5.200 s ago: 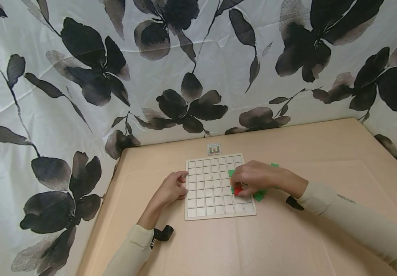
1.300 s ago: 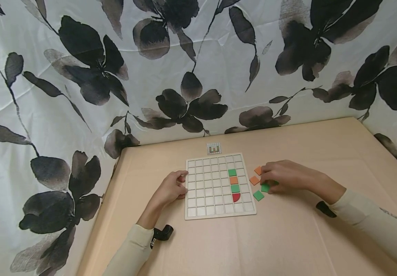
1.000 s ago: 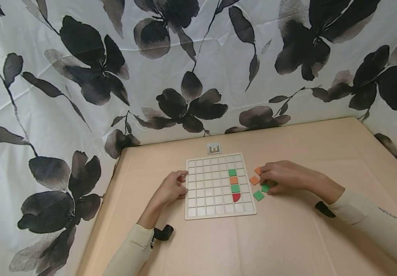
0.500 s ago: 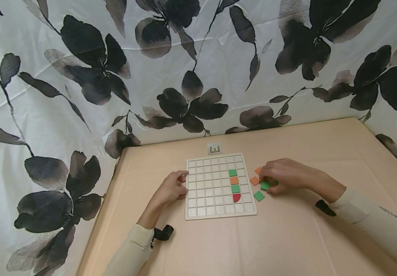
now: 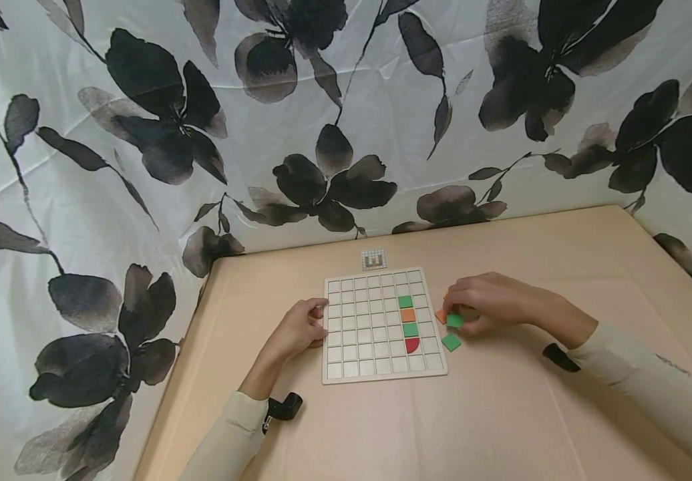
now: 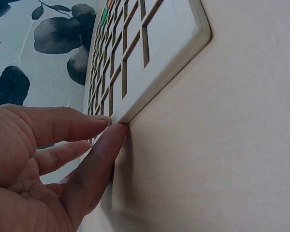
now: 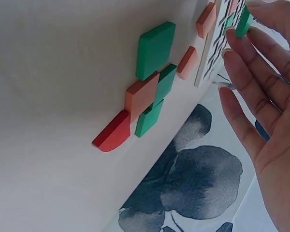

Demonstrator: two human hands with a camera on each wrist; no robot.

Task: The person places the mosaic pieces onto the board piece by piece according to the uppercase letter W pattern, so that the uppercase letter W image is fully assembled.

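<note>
In the head view, a white gridded board lies on the table. One column of it holds a green tile, an orange tile, another green tile and a red rounded tile. My left hand touches the board's left edge, its thumb and fingertips spread along the rim. Just right of the board, my right hand pinches a green square tile between thumb and fingers, tilted above the table. That hand hides some loose tiles in the head view.
Loose on the table in the right wrist view are a green tile, an orange tile, a red rounded tile and several others. A small pattern card sits behind the board. Floral cloth hangs beyond the table.
The red rounded tile, earlier in the right hand, now lies on the board. The right hand went to the loose tiles, took a green one and has shifted slightly left. The left hand stays put.
</note>
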